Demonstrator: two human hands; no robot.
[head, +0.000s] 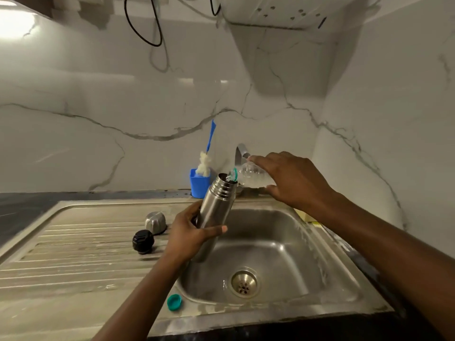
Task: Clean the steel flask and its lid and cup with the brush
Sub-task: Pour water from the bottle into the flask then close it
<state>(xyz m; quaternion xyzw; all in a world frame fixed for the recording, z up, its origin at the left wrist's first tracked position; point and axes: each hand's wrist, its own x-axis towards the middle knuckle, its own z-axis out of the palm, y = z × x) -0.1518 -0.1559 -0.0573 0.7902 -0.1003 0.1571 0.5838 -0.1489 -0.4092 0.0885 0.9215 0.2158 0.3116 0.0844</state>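
At centre frame the left hand grips one steel flask, tilted with its open mouth up over the sink. The right hand holds one clear plastic bottle tipped on its side, neck touching the flask's mouth. Behind, a blue holder contains one brush. Left on the drainboard sit one steel cup and one black lid; a teal cap lies lower centre.

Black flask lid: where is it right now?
In the head view, the black lid lies on the ribbed drainboard, left of the left hand, just in front of the steel cup.
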